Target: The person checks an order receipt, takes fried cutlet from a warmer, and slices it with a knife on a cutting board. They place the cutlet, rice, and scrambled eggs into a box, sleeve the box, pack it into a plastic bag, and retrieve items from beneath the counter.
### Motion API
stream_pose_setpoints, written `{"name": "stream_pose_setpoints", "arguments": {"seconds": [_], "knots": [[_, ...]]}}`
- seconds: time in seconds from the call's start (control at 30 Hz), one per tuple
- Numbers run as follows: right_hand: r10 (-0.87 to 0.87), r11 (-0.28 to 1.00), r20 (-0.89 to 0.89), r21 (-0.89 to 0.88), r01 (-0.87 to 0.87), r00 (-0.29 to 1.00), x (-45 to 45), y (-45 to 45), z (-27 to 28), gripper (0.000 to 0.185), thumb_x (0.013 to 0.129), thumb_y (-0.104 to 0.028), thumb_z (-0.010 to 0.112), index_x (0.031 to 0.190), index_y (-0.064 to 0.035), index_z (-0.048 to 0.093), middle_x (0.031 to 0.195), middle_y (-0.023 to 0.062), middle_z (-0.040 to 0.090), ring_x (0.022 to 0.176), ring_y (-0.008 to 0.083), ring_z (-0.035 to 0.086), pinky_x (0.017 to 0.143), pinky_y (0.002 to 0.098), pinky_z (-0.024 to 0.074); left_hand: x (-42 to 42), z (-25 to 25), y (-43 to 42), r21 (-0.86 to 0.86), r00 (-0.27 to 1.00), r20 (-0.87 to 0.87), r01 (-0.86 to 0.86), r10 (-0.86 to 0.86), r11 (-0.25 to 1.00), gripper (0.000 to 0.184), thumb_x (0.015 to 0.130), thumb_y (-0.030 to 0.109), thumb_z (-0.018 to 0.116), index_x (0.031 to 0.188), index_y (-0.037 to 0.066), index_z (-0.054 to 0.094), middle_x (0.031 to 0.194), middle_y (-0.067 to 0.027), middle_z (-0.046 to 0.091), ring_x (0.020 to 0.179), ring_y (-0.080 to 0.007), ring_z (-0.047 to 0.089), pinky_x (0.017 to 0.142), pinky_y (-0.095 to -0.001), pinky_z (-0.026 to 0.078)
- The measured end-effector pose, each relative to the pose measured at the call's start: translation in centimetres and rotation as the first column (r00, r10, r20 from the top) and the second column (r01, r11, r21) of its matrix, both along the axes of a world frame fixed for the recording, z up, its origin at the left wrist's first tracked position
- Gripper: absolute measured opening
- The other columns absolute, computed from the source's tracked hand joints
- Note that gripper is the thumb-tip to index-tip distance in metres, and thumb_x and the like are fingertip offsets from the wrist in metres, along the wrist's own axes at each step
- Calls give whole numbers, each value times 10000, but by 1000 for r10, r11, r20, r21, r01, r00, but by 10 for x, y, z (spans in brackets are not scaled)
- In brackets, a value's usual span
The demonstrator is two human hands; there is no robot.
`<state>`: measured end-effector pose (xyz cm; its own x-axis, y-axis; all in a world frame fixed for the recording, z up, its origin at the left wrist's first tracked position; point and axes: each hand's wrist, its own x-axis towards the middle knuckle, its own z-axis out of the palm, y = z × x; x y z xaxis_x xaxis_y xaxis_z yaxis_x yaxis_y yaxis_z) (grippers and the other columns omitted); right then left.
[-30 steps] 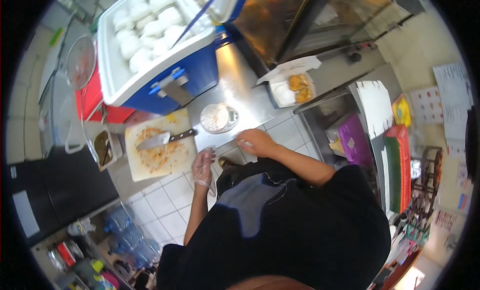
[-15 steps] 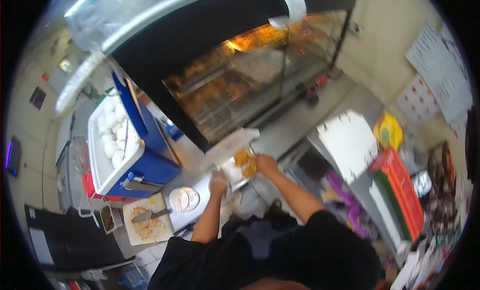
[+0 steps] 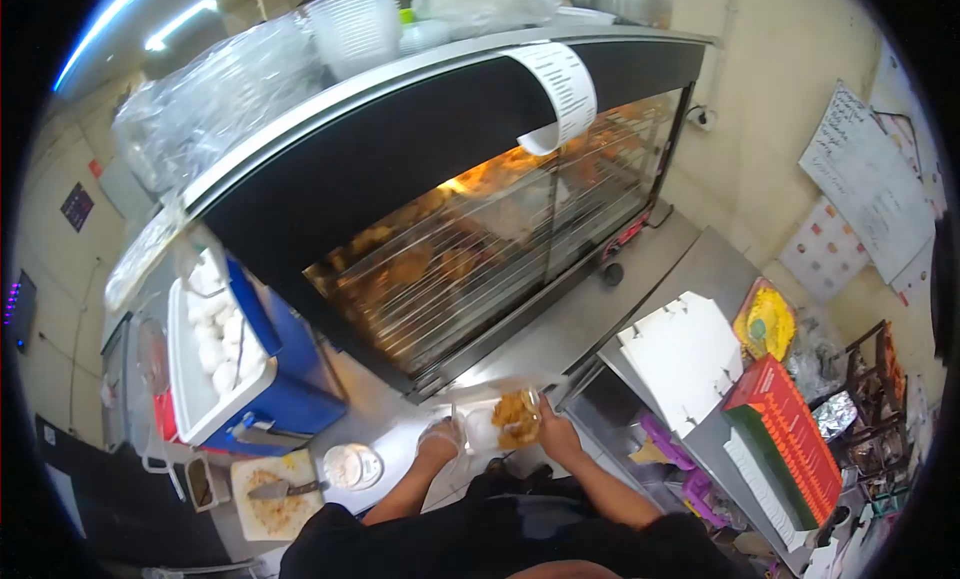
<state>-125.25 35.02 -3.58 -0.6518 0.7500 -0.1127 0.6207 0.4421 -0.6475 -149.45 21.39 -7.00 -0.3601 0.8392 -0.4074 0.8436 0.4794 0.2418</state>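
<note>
A white takeaway container (image 3: 481,431) is held in front of my body, at the counter's edge. Golden-brown food pieces (image 3: 515,419), seemingly fried, lie in its right part. My right hand (image 3: 558,435) grips the container's right side by the food. On the opposite side, my left hand (image 3: 440,442) is closed at the container's edge, with clear plastic over it, perhaps a glove. The undersides of both hands' grips are hidden. A round white tub (image 3: 353,467) stands left of my left forearm.
Ahead is a glass-fronted warming cabinet (image 3: 470,239) with food inside. At left stand a blue cooler box (image 3: 285,404) of white bundles and a cutting board (image 3: 262,514) carrying a knife (image 3: 285,489). White cardboard (image 3: 685,354) and a red box (image 3: 790,434) lie right.
The view has tilted up, showing more of the cabinet top. The container has come closer to my body, with both hands still on it.
</note>
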Motion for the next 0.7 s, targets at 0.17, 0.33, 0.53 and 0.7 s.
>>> {"name": "stream_pose_setpoints", "arguments": {"seconds": [0.17,0.33,0.53,0.7], "knots": [[-290,956,67,66,286,955,111,6,60,569,870,-94,501,1418,-31,363,708,302,613,652,481,608,618,565,470,79,52,73,111,918,66,383,-391,917,304,883,173,468,1058,-10,634,1026,-260,658,931,-361,657,810,-447,525],[-476,873,-19,116,474,879,211,63,60,575,859,-85,492,1391,76,345,720,309,618,655,485,602,618,565,449,177,24,205,370,888,111,380,-447,848,280,847,187,483,936,-20,650,909,-264,666,871,-383,667,764,-469,531],[-587,810,122,119,575,801,272,127,58,610,859,-105,511,1403,94,322,801,328,629,769,457,640,686,501,506,259,44,321,386,799,281,414,-532,825,251,808,207,532,902,30,683,917,-220,679,846,-356,675,735,-473,526],[-404,896,101,-157,415,909,308,110,113,473,848,-326,648,1173,8,566,879,262,666,856,443,638,755,504,500,270,-65,377,226,495,-251,866,-832,447,257,868,185,477,1007,21,619,987,-174,674,848,-332,663,766,-448,528]]}}
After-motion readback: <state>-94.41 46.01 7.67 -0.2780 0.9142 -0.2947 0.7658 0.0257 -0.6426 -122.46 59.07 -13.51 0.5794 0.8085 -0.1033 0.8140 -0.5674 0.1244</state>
